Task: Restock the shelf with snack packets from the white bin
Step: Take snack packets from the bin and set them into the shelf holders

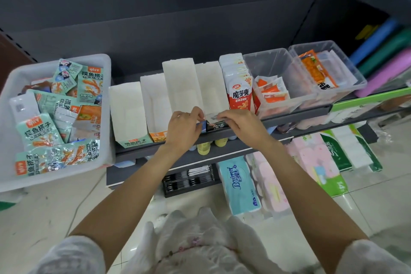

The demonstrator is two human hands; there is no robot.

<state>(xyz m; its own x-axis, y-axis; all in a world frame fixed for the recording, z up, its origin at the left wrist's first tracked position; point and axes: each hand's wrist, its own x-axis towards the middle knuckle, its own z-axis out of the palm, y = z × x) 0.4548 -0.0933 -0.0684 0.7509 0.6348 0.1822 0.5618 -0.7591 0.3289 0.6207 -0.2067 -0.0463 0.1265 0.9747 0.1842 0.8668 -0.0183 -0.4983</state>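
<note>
The white bin [106,87] stands at the left end of the shelf, piled with several teal and orange snack packets [40,131]. Several empty white cardboard display boxes [126,104] stand in a row on the dark shelf [289,118]. Over the shelf's front edge, my left hand [184,127] and my right hand [240,124] meet at the front lip of the dark-fronted display box [211,87]. The fingers of both hands are pinched on it. A small silvery bit shows between the fingertips; I cannot tell what it is.
A box of red packets [241,95] stands just right of my hands, then two clear tubs [273,66] [329,55] holding orange packets. Lower shelves carry small bottles [203,148] and pens. Tissue packs [240,184] sit on the tiled floor below.
</note>
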